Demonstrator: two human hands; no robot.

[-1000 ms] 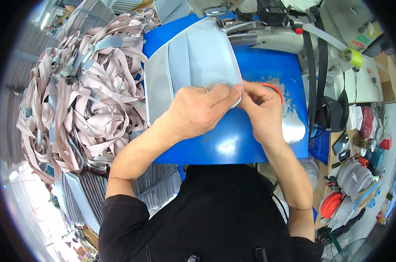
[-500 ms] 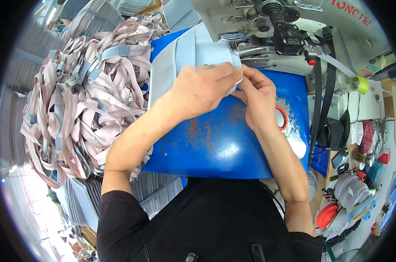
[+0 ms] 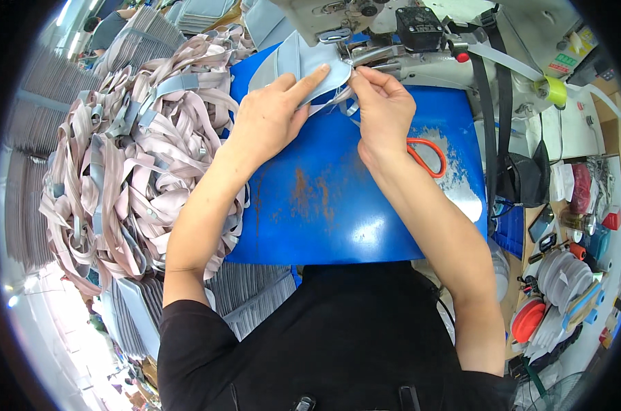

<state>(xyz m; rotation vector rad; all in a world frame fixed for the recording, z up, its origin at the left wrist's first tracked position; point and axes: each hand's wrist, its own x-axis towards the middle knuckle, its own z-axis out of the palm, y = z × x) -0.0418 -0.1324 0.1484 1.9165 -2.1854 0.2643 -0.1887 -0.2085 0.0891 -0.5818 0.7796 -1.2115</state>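
Note:
A light grey-blue fabric panel lies at the top of the blue work surface, against the sewing machine. My left hand holds the panel from the left, index finger stretched across it and thumb bent below. My right hand pinches the panel's right edge beside the machine's metal parts, along with what looks like a narrow tape; the exact grip is small and partly hidden. Loose pale strips dangle between both hands. Red-handled scissors lie just right of my right wrist, their blades hidden.
A large heap of pink-grey straps covers the left side, with stacked grey panels below it. Black straps hang at the right. A crowded side shelf holds white discs, red discs and small tools.
The panel and both hands have moved forward toward the machine. My left index finger has straightened over the panel, strips now show between my hands, and more of the scissors' handle is uncovered.

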